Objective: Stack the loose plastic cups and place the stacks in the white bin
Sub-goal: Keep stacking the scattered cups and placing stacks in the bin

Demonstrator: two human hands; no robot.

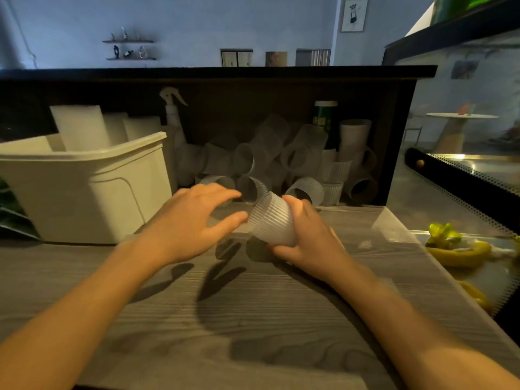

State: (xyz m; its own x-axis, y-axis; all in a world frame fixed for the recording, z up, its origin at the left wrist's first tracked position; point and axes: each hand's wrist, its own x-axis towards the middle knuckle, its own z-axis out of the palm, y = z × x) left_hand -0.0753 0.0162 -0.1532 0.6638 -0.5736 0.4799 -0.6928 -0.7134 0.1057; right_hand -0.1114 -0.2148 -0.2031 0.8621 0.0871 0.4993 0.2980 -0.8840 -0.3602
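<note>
My right hand (306,237) grips a ribbed translucent plastic cup (273,220), tilted on its side just above the wooden counter (253,319). My left hand (188,220) hovers beside it with fingers spread, its thumb tip close to the cup's side, holding nothing. A pile of loose plastic cups (281,164) lies jumbled against the dark back wall behind both hands. The white bin (92,187) stands at the left on the counter, with tall stacks of cups (81,128) leaning inside it.
A white spray bottle (174,114) stands between the bin and the pile. A green bottle (323,119) rises behind the cups at the right. Yellow and green items (455,249) lie in a glass display case to the right of the counter edge.
</note>
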